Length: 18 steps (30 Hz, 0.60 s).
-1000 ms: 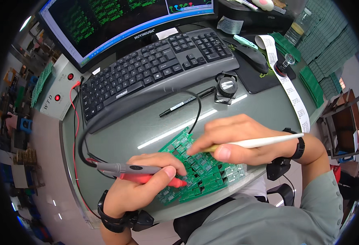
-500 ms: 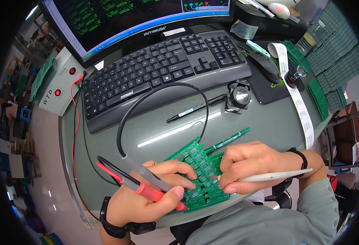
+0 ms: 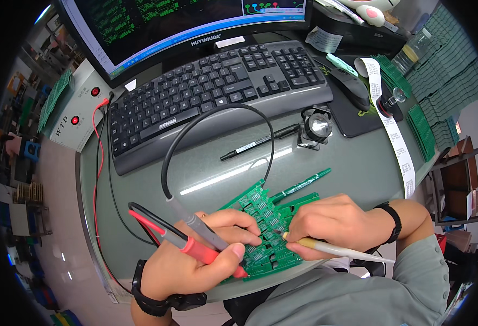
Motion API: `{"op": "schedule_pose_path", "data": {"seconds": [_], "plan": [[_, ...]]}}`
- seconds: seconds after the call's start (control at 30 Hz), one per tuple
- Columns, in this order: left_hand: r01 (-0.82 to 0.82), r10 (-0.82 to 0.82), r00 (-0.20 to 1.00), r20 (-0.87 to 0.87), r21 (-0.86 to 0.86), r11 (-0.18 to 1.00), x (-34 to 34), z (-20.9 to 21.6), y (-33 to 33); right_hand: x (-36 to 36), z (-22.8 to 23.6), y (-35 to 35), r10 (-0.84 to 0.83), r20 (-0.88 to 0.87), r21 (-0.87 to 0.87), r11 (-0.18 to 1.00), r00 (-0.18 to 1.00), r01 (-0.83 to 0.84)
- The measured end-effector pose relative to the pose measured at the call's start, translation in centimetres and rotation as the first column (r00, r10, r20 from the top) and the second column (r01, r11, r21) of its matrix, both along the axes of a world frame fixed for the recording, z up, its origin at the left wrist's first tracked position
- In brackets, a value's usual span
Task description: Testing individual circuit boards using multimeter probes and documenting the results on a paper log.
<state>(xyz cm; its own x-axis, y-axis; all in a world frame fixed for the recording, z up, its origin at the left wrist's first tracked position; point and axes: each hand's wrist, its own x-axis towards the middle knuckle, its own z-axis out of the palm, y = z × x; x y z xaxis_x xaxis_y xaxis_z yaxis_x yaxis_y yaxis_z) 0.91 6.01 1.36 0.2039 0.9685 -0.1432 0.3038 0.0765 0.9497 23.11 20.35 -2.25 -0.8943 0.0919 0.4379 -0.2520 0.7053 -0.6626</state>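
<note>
On the table's front part lies a green circuit board panel (image 3: 260, 206) with rows of small components. My left hand (image 3: 187, 274) is closed around a red test probe (image 3: 201, 251) and a grey-and-black test probe (image 3: 205, 230), its fingers resting on the panel's left side. The red probe's tip reaches the panel's near edge; the grey one's tip is hidden by my fingers. My right hand (image 3: 339, 220) pinches a slim white-handled tool (image 3: 347, 251) with a yellowish front section. Its front end is at the middle of the panel, too small to tell whether it touches.
A green marker (image 3: 301, 185) lies just beyond the panel, a black marker (image 3: 260, 142) and magnifier (image 3: 319, 127) farther back. The keyboard (image 3: 217, 98) and monitor (image 3: 195, 27) stand behind. A paper strip (image 3: 395, 138) hangs at right. Probe leads (image 3: 101, 179) run to a white box (image 3: 76, 114).
My right hand has turned a little, and the tool's back end has swung down and toward me. Its front end has moved slightly left. The left hand stays nearly in place.
</note>
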Motion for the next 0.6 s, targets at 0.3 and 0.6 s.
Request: {"op": "schedule_pose_path", "data": {"seconds": [0.3,0.6], "plan": [[-0.002,0.002,1.000,0.004,0.017,1.000,0.08,-0.21,-0.06,-0.14,-0.07,-0.35,-0.038,0.001,0.006,0.999,0.999,0.038],[-0.001,0.001,1.000,0.005,0.012,1.000,0.07,-0.10,0.03,-0.17,-0.10,-0.36,-0.044,0.015,0.022,0.999,0.999,0.044]]}}
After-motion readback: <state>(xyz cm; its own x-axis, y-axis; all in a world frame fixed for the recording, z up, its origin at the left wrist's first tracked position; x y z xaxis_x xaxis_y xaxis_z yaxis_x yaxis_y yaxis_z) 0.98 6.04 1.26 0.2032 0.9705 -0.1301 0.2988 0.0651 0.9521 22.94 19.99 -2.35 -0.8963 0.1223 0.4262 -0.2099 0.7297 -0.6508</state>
